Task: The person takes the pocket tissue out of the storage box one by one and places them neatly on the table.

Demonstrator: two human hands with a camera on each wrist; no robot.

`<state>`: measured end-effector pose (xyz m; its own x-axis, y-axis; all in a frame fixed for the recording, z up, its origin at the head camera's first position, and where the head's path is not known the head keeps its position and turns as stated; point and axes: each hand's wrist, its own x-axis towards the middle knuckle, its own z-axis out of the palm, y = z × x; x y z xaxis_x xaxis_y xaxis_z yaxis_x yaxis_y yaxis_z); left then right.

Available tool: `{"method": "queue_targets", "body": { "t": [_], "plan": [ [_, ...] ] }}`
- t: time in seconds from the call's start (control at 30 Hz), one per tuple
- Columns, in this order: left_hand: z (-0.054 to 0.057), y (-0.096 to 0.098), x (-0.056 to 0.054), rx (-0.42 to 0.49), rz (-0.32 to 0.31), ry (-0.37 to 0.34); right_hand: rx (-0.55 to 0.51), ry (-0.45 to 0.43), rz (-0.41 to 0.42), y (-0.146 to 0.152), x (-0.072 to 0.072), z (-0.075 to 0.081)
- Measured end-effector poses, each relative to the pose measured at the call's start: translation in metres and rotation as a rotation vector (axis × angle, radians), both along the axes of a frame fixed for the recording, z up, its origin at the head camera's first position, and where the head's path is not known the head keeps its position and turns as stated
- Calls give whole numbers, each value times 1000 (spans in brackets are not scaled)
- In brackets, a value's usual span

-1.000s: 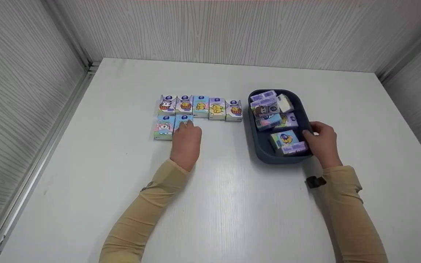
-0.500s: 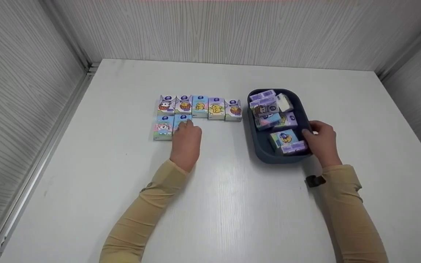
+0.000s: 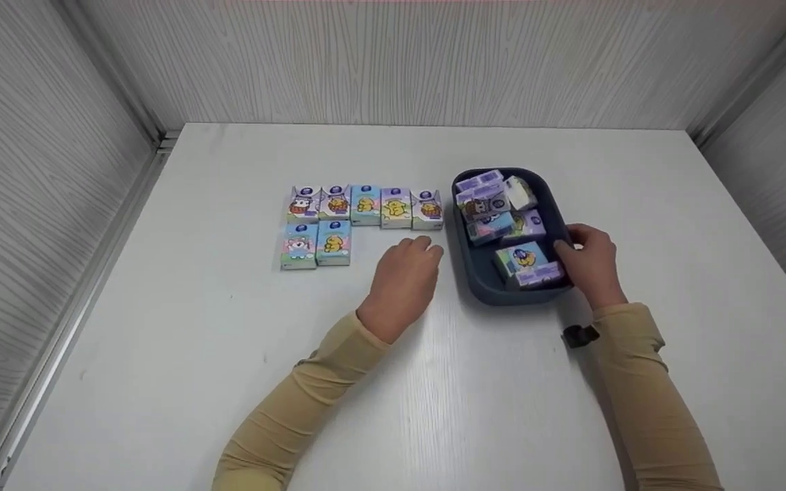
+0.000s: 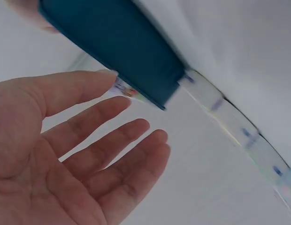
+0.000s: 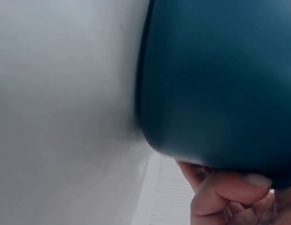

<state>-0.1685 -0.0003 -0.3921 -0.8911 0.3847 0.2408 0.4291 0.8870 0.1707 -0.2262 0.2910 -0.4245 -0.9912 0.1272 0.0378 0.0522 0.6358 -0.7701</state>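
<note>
My left hand (image 3: 403,286) is over the white table, between the laid-out boxes and the dark blue tray (image 3: 512,297). In the left wrist view its fingers are relaxed and apart, holding nothing, near the tray wall (image 4: 112,47). My right hand (image 3: 591,266) grips the tray's right side, thumb at the rim; the right wrist view shows curled fingers (image 5: 234,190) at the wall. Several small cartoon-printed boxes (image 3: 521,256) lie jumbled inside. Left of the tray, more boxes stand side by side in a back row (image 3: 366,204), with two boxes (image 3: 333,243) in front at its left end.
White wood-grain panels (image 3: 379,61) enclose the table (image 3: 161,382) at the back and both sides. A small black object (image 3: 579,335) is beside the right sleeve cuff.
My left hand has let go of the blue box at the front row's right end and moved right toward the tray. My right hand stays on the tray. The view has shifted slightly.
</note>
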Motion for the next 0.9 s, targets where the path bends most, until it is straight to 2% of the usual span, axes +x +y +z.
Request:
{"method": "queue_targets", "body": {
  "t": [0.13, 0.37, 0.5, 0.67, 0.73, 0.83, 0.9],
  "plan": [
    [2, 20, 4, 64, -67, 44, -2, -22, 3, -2, 0, -2],
    [0, 50, 3, 135, -153, 60, -11, -24, 13, -4, -1, -1],
    [-2, 65, 2, 114, -206, 42, -12, -15, 14, -4, -1, -2],
    [-5, 82, 1, 32, -334, 19, -3, 22, 6, -4, -1, -3],
    [-7, 88, 0, 2, -365, 5, 2, 36, 1, -3, -1, -2],
    [-11, 95, -3, -9, -356, -20, 9, 51, -4, -2, -1, -2],
    [-13, 98, -4, 26, -334, -49, 9, 54, -8, 0, -1, -1]
  ]
}}
